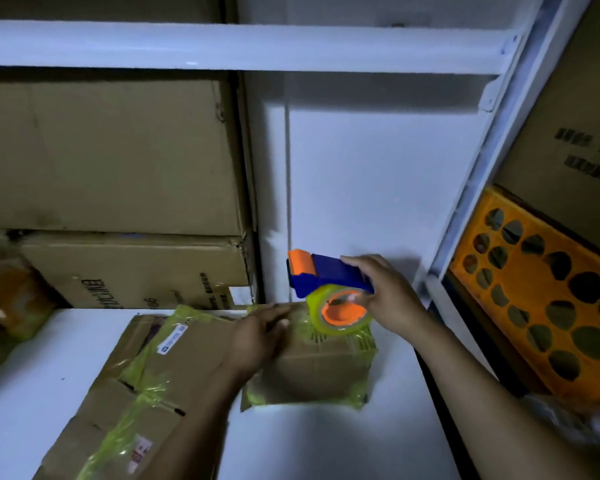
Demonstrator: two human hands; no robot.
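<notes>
**Small box under tape, white shelf [309,445]**

Far left: big cartons [118,161] stacked at the back. A flat taped carton [129,403] lies just beside the small box [323,368]. Your left hand [257,337] rests flat on the box top, fingers straight. The tape dispenser [326,275] hovers at the box's far edge, and your right hand [392,299] grips its handle. Right: orange crate [551,299] beyond the shelf post [482,168], well apart.

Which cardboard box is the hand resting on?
The small box under the left hand, below the tape dispenser. No hand is on the longer box beside it or the stacked boxes behind.
</notes>
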